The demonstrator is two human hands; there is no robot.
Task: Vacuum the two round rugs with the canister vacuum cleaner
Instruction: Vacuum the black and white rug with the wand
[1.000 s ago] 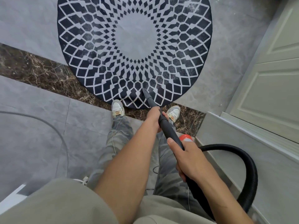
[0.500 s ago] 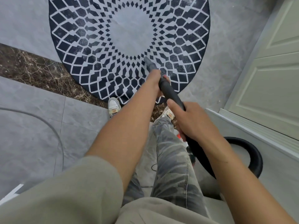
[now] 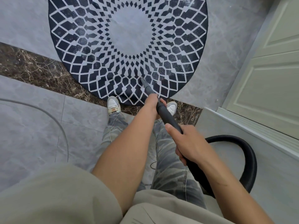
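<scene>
Black plastic vacuum wand (image 3: pixel 168 116) slants down onto the round black-and-white patterned rug (image 3: pixel 127 38), with its tip near the rug's closest edge. The left hand (image 3: pixel 152 105) is wrapped round the wand low down. The right hand (image 3: pixel 190 143) clasps it higher up, where the black flexible hose (image 3: pixel 250 160) loops away.

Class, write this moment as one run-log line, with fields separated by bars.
left hand: grips wand front | right hand: grips wand rear | nozzle tip: on round rug, near edge | hose: loops right

no readable text, labels, brands or numbers on anything in view.
</scene>
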